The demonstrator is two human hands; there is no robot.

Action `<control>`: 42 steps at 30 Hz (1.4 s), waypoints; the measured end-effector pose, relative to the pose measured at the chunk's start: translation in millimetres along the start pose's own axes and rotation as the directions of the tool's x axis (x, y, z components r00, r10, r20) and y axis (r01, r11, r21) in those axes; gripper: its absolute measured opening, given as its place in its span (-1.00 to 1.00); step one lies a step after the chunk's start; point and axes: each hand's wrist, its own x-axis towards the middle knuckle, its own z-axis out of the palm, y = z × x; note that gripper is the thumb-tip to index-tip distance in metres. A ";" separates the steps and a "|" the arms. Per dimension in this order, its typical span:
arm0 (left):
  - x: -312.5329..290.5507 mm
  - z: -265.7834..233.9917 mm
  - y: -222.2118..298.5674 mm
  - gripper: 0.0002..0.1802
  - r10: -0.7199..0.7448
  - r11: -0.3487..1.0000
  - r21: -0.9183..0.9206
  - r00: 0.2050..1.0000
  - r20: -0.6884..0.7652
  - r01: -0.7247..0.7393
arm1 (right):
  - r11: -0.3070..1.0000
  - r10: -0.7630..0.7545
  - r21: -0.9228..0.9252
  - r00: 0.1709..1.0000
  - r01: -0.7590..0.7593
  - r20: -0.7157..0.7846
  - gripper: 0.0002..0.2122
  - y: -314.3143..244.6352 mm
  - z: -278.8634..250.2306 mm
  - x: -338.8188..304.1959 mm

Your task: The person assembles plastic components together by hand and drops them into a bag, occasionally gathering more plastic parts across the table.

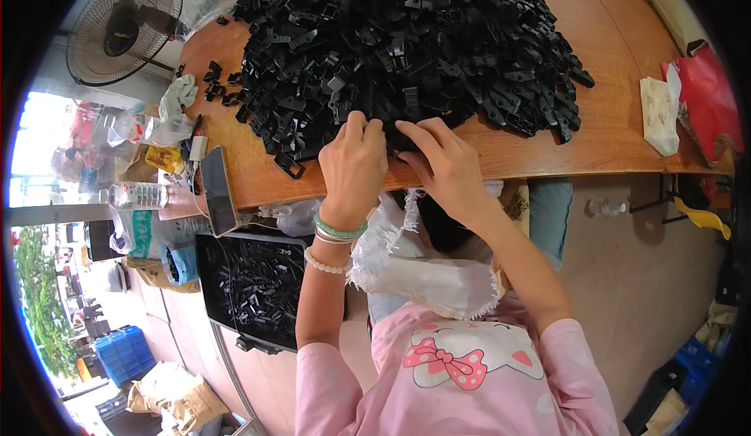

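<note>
A big heap of small black plastic parts, some shaped like clips or buckles, covers the middle of the wooden table. At its near edge my left hand is closed, knuckles up, its fingertips against the dark parts. Close by on the right, my right hand bends its thumb and index finger toward the left one. A small black plastic part shows between the two hands, mostly hidden by the fingers. One loose black part lies by the table edge, left of my left hand.
Below the table at left stands a black bin holding more small parts. A phone leans at the table's left edge, near bottles and bags. A fan stands far left. Tissues and a red bag sit at right.
</note>
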 end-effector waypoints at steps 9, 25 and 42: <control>13.1 -15.9 -9.2 -0.85 0.171 0.983 0.087 0.979 -0.108 -0.162 | 0.972 0.050 0.229 0.999 -0.046 -0.013 -0.82 16.8 4.0 -5.1; -62.4 -4.8 27.2 -0.78 -0.376 -0.228 -0.692 0.593 0.712 0.685 | 0.998 0.061 0.031 0.982 -0.056 -0.181 -0.72 26.8 -19.2 -14.8; -48.5 0.0 47.1 -0.63 -0.216 -0.013 -0.719 0.700 0.681 0.695 | 0.942 0.192 0.243 0.967 -0.229 0.167 -0.74 0.4 -57.9 -35.8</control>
